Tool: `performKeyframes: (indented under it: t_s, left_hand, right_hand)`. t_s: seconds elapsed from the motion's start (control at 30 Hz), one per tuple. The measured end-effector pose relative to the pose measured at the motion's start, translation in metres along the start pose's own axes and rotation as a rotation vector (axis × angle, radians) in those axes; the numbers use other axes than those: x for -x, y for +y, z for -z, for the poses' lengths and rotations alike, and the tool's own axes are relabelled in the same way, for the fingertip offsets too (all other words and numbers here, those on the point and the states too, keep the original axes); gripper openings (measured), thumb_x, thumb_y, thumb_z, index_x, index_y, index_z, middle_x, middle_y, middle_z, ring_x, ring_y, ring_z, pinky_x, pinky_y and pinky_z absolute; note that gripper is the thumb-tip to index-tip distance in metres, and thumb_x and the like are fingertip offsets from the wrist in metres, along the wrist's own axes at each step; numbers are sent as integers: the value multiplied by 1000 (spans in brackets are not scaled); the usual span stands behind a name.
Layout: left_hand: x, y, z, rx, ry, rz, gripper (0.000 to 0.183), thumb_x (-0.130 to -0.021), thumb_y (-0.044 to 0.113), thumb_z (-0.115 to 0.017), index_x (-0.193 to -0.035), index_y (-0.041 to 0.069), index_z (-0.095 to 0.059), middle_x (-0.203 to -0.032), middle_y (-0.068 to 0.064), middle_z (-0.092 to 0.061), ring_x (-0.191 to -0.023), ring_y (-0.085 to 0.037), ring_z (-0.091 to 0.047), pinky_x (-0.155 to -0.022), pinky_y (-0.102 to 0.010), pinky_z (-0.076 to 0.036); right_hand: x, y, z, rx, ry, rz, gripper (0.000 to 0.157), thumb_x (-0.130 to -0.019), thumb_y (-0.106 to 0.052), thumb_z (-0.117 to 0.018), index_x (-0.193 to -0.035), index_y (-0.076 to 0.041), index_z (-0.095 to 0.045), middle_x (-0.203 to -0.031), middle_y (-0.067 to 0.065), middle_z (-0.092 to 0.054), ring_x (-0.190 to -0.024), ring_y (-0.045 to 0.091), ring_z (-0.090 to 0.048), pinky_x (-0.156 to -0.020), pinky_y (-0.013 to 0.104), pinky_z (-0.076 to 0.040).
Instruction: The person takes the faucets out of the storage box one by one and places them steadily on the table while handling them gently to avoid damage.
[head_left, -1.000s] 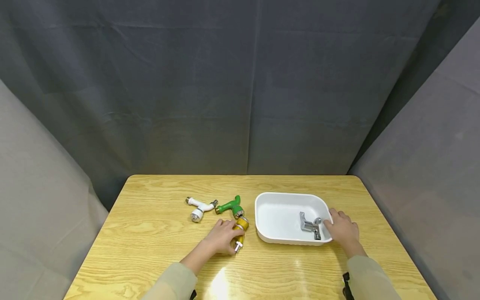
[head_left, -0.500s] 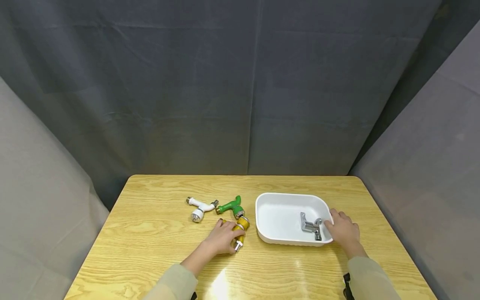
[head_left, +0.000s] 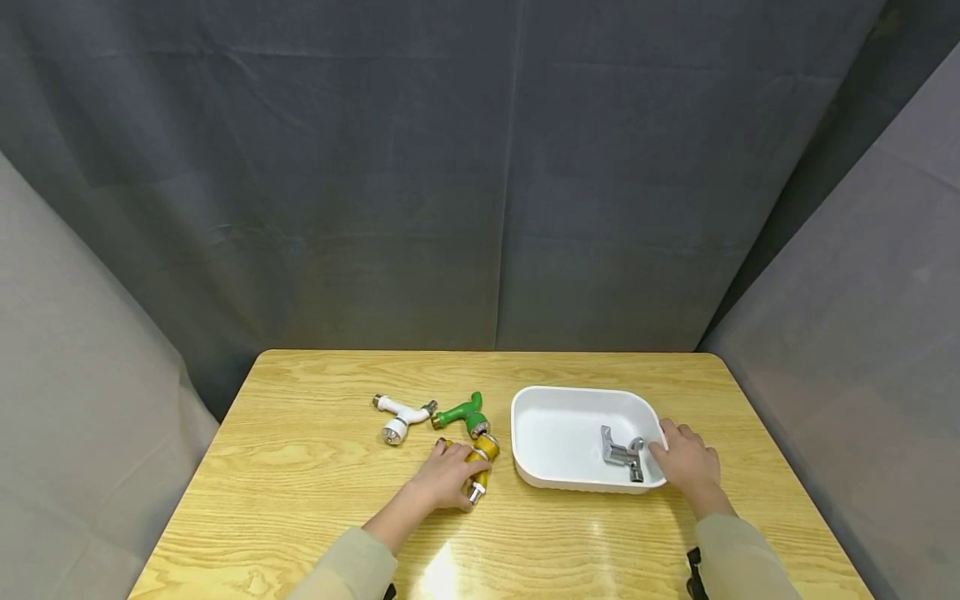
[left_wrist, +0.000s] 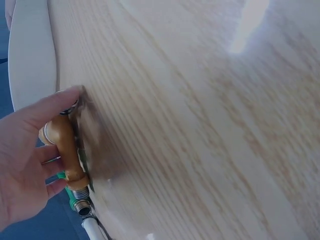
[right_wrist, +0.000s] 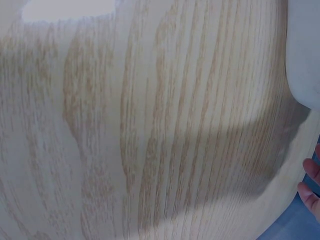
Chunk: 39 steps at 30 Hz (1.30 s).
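My left hand [head_left: 444,477] grips a yellow tap [head_left: 486,447] in front of the other taps, thumb on the near side. In the left wrist view the thumb lies by the tap's metal end and the other fingers are behind its yellow body [left_wrist: 64,142]. Just beyond lies a green tap [head_left: 461,412], and left of that a white tap [head_left: 403,417]. My right hand [head_left: 686,458] holds the right rim of a white plastic basin [head_left: 555,482], thumb over the edge. Inside the basin, near that thumb, lies a chrome tap [head_left: 618,452].
The wooden table [head_left: 300,492] has rounded far corners. A dark grey curtain [head_left: 375,208] hangs behind it, with pale cloth panels [head_left: 862,292] at both sides. The basin stands just right of the yellow tap.
The yellow tap has turned slightly under my left hand, so its threaded end now shows past the fingertips. My right hand and the basin stay in place.
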<state>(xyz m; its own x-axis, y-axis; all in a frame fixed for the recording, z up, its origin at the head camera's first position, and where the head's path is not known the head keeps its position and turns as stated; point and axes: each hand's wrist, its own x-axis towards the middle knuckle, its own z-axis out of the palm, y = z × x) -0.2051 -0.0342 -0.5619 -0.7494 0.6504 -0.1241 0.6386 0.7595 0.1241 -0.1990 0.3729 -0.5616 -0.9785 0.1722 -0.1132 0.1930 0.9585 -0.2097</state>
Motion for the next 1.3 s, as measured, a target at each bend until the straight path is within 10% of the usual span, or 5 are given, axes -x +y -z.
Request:
performKeyframes:
  t_s: [0.6,1.3]
  left_hand:
    - [-29,23,40,48,240,-39,46,-85,41,-59,-127,23,-53,-126,-2,-52,-117,-20,-46,-99,-45,-32]
    - [-102,88,45,-160,161,-140,44,-89,39,-52,-132,32,-46,-135,7,-44,-119,-14,-43,-97,-36,-35]
  right_hand:
    - [0,0,0,-9,3,-4,53,-90,-35,-43,-132,-3,-35,-121,29,-43,-110,46,-41,-86,62,-33]
    - [0,0,-1,-7,1,-1,54,-90,-36,-43,-132,-3,-34,-122,30,-42,-111,46,-40,-87,63,-32]
